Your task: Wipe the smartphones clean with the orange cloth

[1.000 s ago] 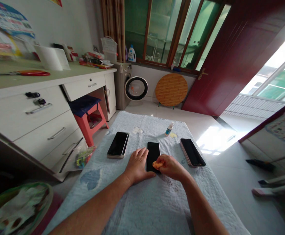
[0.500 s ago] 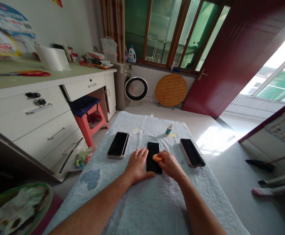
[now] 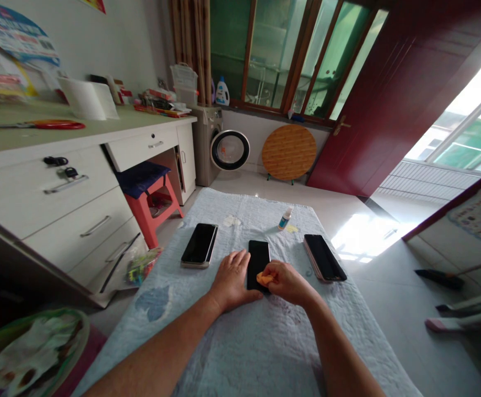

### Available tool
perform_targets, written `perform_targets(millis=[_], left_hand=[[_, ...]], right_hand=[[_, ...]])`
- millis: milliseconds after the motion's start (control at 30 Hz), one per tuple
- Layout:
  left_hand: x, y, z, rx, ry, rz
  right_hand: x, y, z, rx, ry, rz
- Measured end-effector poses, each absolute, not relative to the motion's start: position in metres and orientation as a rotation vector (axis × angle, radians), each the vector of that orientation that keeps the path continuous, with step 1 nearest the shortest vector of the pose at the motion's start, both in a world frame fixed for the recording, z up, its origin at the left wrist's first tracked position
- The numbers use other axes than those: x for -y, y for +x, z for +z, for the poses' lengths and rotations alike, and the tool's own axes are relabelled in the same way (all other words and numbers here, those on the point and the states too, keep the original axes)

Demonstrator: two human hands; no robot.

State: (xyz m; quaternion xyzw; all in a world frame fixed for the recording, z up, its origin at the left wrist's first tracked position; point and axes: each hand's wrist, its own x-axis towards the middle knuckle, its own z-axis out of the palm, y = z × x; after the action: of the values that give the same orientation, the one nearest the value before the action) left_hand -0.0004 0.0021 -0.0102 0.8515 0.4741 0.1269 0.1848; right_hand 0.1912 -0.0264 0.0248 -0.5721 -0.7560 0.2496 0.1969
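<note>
A black phone (image 3: 259,255) lies screen up in the middle of a pale blue cloth (image 3: 240,342). My left hand (image 3: 231,280) rests flat on the cloth against the phone's left edge, fingers stretched out. My right hand (image 3: 285,282) is pinched on a small orange cloth (image 3: 263,279) pressed on the lower part of the screen. Another dark phone (image 3: 200,243) lies to the left and a third phone (image 3: 324,256) to the right.
A small bottle (image 3: 285,218) stands at the far end of the cloth, with a white scrap (image 3: 232,220) nearby. White drawers (image 3: 70,204) and a red stool (image 3: 151,201) are on the left. A washing machine (image 3: 219,146) and a round wooden board (image 3: 288,151) stand at the back.
My right hand slid the orange cloth up the phone's screen and then back down toward its lower end. My left hand stayed in place.
</note>
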Motion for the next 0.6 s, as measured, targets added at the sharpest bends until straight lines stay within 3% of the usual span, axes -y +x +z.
perform_targets(millis=[267,600], left_hand=[[-0.002,-0.001,-0.01,-1.341,2.412,0.353],[-0.002,0.0,-0.01,-1.339,2.403,0.339]], right_hand=[[0.027,0.187,0.02,2.068,-1.578,0.744],[0.022,0.177,0.013,1.98,-1.606,0.574]])
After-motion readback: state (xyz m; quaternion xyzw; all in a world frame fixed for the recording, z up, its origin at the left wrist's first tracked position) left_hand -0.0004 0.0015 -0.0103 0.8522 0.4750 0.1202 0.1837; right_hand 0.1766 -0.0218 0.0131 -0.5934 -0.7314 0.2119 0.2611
